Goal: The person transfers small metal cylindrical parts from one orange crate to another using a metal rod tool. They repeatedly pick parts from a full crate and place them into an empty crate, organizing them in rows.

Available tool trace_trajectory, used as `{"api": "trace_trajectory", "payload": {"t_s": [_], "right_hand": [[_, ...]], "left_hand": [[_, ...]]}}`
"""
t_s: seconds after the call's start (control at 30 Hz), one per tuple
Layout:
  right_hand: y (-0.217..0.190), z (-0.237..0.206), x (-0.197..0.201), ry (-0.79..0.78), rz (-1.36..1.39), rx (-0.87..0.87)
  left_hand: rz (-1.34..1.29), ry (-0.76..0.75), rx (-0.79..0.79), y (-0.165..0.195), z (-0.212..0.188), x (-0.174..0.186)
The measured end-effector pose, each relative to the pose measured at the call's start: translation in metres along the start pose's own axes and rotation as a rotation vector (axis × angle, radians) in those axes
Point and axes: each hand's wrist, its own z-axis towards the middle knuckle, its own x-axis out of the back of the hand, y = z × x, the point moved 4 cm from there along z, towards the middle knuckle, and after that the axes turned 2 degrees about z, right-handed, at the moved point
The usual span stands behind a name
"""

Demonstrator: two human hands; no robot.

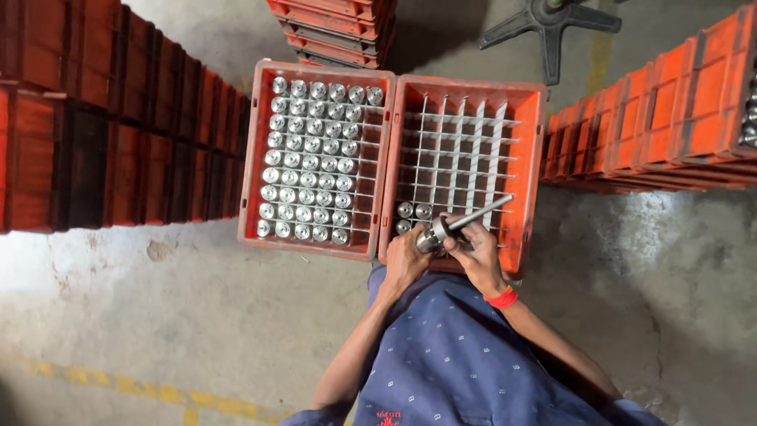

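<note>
Head view, centre of the frame: left hand (pixel 406 256) wrapped around a short metal cylinder (pixel 428 239), kept over the near edge of the right orange crate (pixel 528 158). Right hand (pixel 473 248) closed on a long metal rod (pixel 477 214), its end set into the cylinder, probably for checking the bore. Only three finished cylinders (pixel 414 211) in this crate's grid. Left orange crate (pixel 251 158) nearly full of upright cylinders, within easy reach. Stacked crates at both frame sides.
</note>
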Motion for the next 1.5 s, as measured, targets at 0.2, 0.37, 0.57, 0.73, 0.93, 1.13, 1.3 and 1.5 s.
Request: {"api": "trace_trajectory", "payload": {"t_s": [0.2, 0.37, 0.57, 0.73, 0.93, 1.13, 1.3, 1.5], "right_hand": [[0.026, -0.003, 0.024, -0.198, -0.085, 0.004], [0.064, -0.005, 0.073, 0.063, 0.051, -0.252], [0.066, -0.012, 0.115, 0.358, 0.056, -0.106], [0.065, -0.03, 0.11, 0.424, 0.026, -0.122], [0.073, -0.046, 0.089, 0.448, 0.028, -0.14], [0.066, -0.057, 0.065, 0.486, 0.051, -0.106], [0.065, -0.073, 0.052, 0.549, 0.097, -0.105], [0.074, -0.098, 0.059, 0.58, 0.077, -0.124]], "left_hand": [[-0.063, -0.188, 0.012, 0.004, -0.009, -0.011], [0.021, -0.313, -0.041, -0.009, -0.011, -0.027], [0.444, -0.007, -0.576, -0.015, -0.001, -0.044], [0.098, -0.045, -0.417, -0.03, 0.01, -0.02], [0.311, 0.469, -0.363, -0.031, 0.13, 0.083], [0.541, 0.488, -0.231, -0.012, 0.239, 0.121], [0.542, 0.506, -0.254, 0.0, 0.271, 0.117], [0.309, 0.329, -0.222, -0.01, 0.262, 0.142]]}}
